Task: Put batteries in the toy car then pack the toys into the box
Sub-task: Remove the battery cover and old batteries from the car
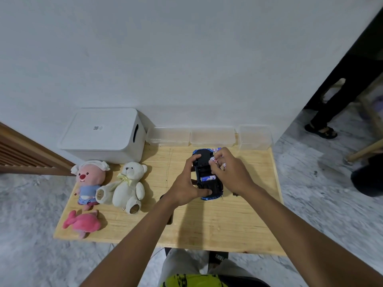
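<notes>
Gripping the upturned blue toy car [204, 162] by its side and tail, the left hand [186, 183] is curling round the body and steadying it just above the wooden table [207, 224]. The right hand [232, 172] is pinching a loose battery [213, 161] in its fingertips over the open underside compartment, where a seated battery [207, 178] is lying. Polarity is looking like the main risk: this cell may be going in reversed, or tilting and springing out. More cells seem bunched in that hand and may be slipping free. The white lidded box [103, 135] is sitting closed at far left, near the teddy bear [128, 183].
</notes>
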Demonstrator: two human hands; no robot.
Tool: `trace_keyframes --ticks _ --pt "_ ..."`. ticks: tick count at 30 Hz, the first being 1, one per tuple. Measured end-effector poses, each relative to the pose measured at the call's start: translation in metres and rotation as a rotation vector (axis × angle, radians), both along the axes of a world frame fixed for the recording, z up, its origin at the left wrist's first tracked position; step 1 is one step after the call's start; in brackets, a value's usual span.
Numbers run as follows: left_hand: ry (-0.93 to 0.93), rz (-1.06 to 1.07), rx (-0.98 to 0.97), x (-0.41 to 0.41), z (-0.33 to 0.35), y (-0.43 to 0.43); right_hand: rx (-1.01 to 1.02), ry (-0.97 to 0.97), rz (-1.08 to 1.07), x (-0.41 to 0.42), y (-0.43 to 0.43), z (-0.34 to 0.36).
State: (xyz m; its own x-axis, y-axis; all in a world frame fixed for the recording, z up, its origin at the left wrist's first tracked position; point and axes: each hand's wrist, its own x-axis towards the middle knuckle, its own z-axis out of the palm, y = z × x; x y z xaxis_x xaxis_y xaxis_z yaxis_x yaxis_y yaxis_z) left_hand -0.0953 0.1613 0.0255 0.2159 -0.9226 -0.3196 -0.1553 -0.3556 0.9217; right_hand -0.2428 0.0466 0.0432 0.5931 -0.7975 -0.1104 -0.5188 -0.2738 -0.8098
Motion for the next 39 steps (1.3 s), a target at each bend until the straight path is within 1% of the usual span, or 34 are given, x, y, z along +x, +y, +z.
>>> trace_keyframes --ticks 4,7,9,11,14,19,22,29,36,39 --pt "0.005 0.013 -0.013 0.002 -0.002 0.000 0.141 -0.014 -0.097 -0.001 -0.004 0.004" --pt "0.005 0.019 -0.013 0.003 -0.003 -0.001 0.197 0.068 -0.133 0.001 -0.003 0.008" --pt "-0.007 0.022 -0.016 0.003 -0.003 -0.001 0.209 0.090 -0.169 0.002 0.000 0.010" --pt "-0.009 0.027 -0.014 0.003 -0.002 -0.001 0.200 0.102 -0.215 0.003 0.004 0.014" --pt "-0.020 0.031 -0.016 0.003 -0.001 -0.001 0.137 0.149 -0.197 0.004 0.011 0.014" --pt "-0.066 0.048 -0.053 0.001 0.001 -0.002 0.021 0.340 -0.164 0.006 0.024 0.014" --pt "-0.081 0.071 -0.077 -0.004 0.002 -0.003 -0.028 0.374 -0.218 0.010 0.029 0.015" --pt "-0.137 0.106 -0.119 -0.008 0.000 -0.006 0.044 0.314 -0.282 0.019 0.032 0.012" --pt "-0.168 0.108 -0.109 -0.009 -0.007 -0.006 0.172 0.221 -0.298 0.024 0.029 0.008" --pt "-0.182 0.110 -0.129 -0.011 -0.007 -0.011 0.119 0.210 -0.328 0.030 0.034 0.008"
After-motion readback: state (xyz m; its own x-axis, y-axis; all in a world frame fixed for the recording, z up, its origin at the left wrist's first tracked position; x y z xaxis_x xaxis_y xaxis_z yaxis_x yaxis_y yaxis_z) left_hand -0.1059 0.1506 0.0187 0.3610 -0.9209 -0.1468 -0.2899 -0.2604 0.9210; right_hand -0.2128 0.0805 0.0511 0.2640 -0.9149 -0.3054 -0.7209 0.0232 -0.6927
